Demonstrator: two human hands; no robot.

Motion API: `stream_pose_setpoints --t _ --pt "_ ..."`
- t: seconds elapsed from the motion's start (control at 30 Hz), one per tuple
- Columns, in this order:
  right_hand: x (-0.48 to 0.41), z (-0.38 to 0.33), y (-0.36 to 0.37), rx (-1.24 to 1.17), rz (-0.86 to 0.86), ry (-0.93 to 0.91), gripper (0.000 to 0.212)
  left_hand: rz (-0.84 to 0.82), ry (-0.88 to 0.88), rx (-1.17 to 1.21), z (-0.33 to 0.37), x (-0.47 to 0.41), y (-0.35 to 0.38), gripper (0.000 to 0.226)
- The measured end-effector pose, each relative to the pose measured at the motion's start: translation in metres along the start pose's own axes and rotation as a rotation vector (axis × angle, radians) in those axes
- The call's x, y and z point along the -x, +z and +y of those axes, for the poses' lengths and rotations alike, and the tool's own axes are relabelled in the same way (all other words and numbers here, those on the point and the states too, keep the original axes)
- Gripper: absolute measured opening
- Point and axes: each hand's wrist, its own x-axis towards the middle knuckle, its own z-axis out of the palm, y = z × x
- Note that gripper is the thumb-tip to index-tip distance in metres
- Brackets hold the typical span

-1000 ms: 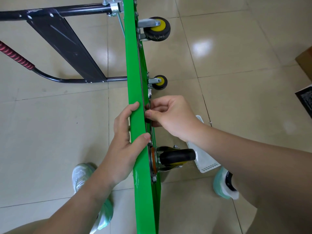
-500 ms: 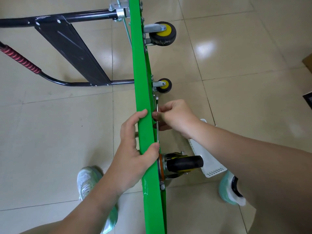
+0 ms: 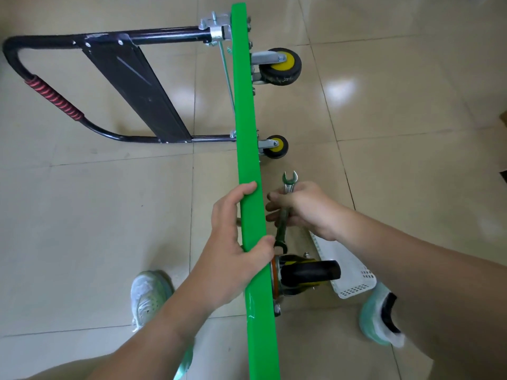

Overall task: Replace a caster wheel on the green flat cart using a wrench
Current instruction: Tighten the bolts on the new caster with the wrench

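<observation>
Some of wrench (image 3: 282, 231) inside right hand (image 3: 306, 211), beside cart (image 3: 247, 160)

A white perforated basket (image 3: 348, 275) is seen lying on a glossy beige tiled floor (image 3: 411, 149), its far end partly hidden. A mint shoe with a black opening (image 3: 381, 322) is placed just beside the basket's near corner. A white and mint shoe (image 3: 149, 294) is set well apart from the basket, to its left. A bright light reflection (image 3: 340, 87) is seen on the tiles far beyond the basket. A brown box corner (image 3: 503, 119) is cut off at the frame edge, well to the basket's right.
</observation>
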Motion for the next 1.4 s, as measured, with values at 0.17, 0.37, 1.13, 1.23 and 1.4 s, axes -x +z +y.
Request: stream_pose_setpoints --t 0.17,0.37,1.13,1.23,1.4 --pt "0.006 -0.001 -0.006 -0.04 -0.008 -0.026 0.023 0.006 0.01 -0.008 -0.001 0.0 0.002 0.07" --pt "0.01 -0.012 -0.015 -0.022 0.007 -0.016 0.012 -0.003 0.027 0.008 -0.006 -0.001 0.001 0.07" --pt "0.054 -0.018 0.006 0.009 -0.077 -0.35 0.015 0.012 0.011 0.081 -0.019 -0.002 0.001 0.073" --pt "0.053 -0.016 0.008 -0.01 -0.082 -0.343 0.013 0.02 0.02 0.08 -0.019 -0.001 0.001 0.072" --pt "0.051 -0.015 0.017 -0.012 -0.081 -0.38 0.011 0.027 0.019 0.075 -0.018 -0.001 0.001 0.072"
